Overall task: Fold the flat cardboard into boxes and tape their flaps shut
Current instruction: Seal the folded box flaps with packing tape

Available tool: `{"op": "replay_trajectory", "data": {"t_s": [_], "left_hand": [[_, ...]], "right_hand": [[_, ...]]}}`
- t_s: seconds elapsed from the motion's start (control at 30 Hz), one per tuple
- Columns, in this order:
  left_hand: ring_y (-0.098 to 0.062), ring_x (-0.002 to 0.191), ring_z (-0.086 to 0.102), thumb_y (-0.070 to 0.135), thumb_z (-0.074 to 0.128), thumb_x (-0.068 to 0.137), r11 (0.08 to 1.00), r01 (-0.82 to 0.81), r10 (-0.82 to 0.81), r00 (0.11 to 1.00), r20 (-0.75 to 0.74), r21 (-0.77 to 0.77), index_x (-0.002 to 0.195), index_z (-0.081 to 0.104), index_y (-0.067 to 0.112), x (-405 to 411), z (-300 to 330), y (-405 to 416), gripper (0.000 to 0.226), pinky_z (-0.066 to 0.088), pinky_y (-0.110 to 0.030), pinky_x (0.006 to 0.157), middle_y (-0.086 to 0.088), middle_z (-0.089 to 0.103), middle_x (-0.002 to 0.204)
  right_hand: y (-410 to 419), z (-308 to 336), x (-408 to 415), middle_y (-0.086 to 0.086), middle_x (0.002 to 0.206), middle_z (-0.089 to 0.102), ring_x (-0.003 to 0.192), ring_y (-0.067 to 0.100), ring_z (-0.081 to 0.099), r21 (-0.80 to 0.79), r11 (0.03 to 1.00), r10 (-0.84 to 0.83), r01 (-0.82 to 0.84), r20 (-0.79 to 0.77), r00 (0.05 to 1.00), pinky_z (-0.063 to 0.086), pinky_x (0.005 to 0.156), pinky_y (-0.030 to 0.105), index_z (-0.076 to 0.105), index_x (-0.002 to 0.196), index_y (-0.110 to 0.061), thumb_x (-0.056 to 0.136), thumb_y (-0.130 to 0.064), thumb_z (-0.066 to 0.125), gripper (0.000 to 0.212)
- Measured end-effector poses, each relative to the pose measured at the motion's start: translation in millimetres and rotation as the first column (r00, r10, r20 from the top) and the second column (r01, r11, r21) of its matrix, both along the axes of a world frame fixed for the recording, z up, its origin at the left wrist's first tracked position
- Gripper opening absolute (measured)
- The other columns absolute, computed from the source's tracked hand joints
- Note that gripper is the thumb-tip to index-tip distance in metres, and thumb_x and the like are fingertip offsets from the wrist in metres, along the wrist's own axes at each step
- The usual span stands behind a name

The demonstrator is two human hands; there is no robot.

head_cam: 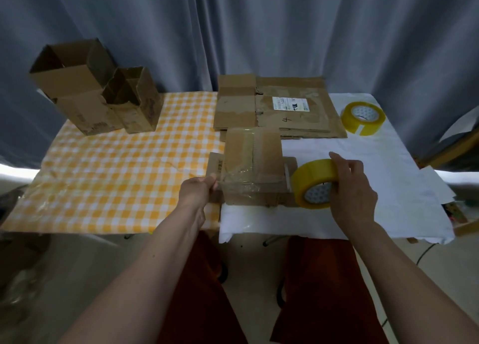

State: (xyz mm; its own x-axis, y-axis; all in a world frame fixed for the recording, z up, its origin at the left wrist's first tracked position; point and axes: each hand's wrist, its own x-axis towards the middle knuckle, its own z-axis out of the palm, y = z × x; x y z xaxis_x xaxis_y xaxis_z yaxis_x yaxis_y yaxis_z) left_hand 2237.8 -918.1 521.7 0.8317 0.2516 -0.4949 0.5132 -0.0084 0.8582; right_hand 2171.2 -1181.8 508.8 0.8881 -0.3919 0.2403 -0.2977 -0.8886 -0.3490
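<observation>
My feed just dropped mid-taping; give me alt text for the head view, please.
The left hand pinches a clear tape strip pulled across a small cardboard box from the yellow tape roll gripped by the right hand. Behind lie flat cardboard sheets and a spare tape roll; two open-topped boxes stand far left.

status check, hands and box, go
Left hand pinches tape end at box. Right hand grips tape roll. Tape stretched across box. Nothing in the way.

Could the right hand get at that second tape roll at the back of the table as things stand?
Probably yes, but not right away: the right hand already grips a tape roll. The spare roll lies in the open on the white cloth, nothing between them.
</observation>
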Motion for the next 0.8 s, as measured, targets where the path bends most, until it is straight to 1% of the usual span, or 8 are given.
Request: {"op": "replay_trajectory", "data": {"t_s": [0.07,0.13,0.27,0.4,0.5,0.6,0.73,0.8], "left_hand": [[-0.012,0.058,0.045,0.019,0.062,0.092,0.999,-0.019,0.018,1.000,0.023,0.041,0.062,0.053,0.012,6,-1,-4,0.032,0.036,-0.023,0.054,-0.002,0.058,0.067],[-0.013,0.055,0.042,0.018,0.061,0.092,0.997,-0.050,0.048,0.998,0.033,0.065,0.067,0.050,0.011,12,-5,-6,0.029,0.032,-0.024,0.049,-0.005,0.054,0.069],[-0.011,0.058,0.045,0.017,0.060,0.093,0.994,-0.077,0.076,0.997,0.023,0.080,0.064,0.048,0.012,15,-17,-5,0.032,0.034,-0.021,0.051,-0.001,0.052,0.066],[-0.013,0.061,0.046,0.018,0.060,0.092,0.987,-0.133,0.134,0.991,-0.009,0.089,0.066,0.050,0.013,14,-31,-3,0.028,0.036,-0.025,0.054,0.000,0.053,0.067],[-0.015,0.065,0.048,0.021,0.060,0.093,0.989,-0.128,0.131,0.990,-0.052,0.070,0.070,0.053,0.014,15,-39,-3,0.025,0.042,-0.027,0.065,0.000,0.055,0.071],[-0.014,0.065,0.056,0.020,0.060,0.092,0.991,-0.131,0.127,0.986,-0.104,-0.032,0.067,0.053,0.016,14,-43,-6,0.026,0.043,-0.026,0.058,0.001,0.060,0.066],[-0.006,0.036,0.051,0.014,0.054,0.094,0.960,-0.151,0.093,0.966,-0.241,-0.238,0.068,0.051,0.016,16,-40,-9,0.026,0.040,-0.015,0.035,0.006,0.051,0.044],[-0.004,0.039,0.050,0.012,0.054,0.091,0.939,-0.187,0.088,0.942,-0.325,-0.288,0.070,0.055,0.017,17,-39,-8,0.022,0.041,-0.016,0.037,0.007,0.051,0.044]], "right_hand": [[0,-1,4,0.017,0.128,0.042,0.103,0.038,0.052,-0.011,1.000,-0.009,0.009,-0.016,1.000,0.044,0.067,0.043,0.035,0.142,-0.023,0.085,0.001,0.053,0.064],[1,-2,8,0.017,0.128,0.041,0.103,0.038,0.051,-0.025,1.000,-0.007,0.006,-0.022,1.000,0.042,0.067,0.043,0.035,0.142,-0.022,0.085,0.001,0.053,0.064],[3,-3,18,0.017,0.128,0.040,0.103,0.038,0.049,-0.045,0.999,-0.005,0.003,-0.036,0.999,0.036,0.064,0.040,0.036,0.142,-0.022,0.083,0.003,0.054,0.067],[10,-9,26,0.017,0.129,0.040,0.104,0.037,0.048,-0.063,0.998,-0.010,0.006,-0.052,0.999,0.032,0.063,0.039,0.035,0.142,-0.023,0.084,0.002,0.054,0.066],[11,-16,28,0.017,0.128,0.041,0.102,0.037,0.048,-0.046,0.999,-0.006,0.003,-0.064,0.998,0.032,0.062,0.038,0.036,0.142,-0.022,0.083,0.004,0.053,0.067],[9,-20,28,0.018,0.126,0.041,0.101,0.037,0.049,-0.040,0.999,0.011,-0.014,-0.069,0.998,0.034,0.061,0.038,0.036,0.142,-0.021,0.081,0.004,0.055,0.069],[10,-25,29,0.020,0.125,0.043,0.100,0.040,0.050,-0.020,1.000,0.014,-0.015,-0.060,0.998,0.038,0.062,0.041,0.038,0.141,-0.019,0.082,0.004,0.055,0.066],[11,-27,28,0.021,0.124,0.043,0.099,0.041,0.051,-0.011,1.000,0.009,-0.009,-0.061,0.998,0.039,0.061,0.041,0.038,0.141,-0.018,0.082,0.004,0.055,0.066]]}}
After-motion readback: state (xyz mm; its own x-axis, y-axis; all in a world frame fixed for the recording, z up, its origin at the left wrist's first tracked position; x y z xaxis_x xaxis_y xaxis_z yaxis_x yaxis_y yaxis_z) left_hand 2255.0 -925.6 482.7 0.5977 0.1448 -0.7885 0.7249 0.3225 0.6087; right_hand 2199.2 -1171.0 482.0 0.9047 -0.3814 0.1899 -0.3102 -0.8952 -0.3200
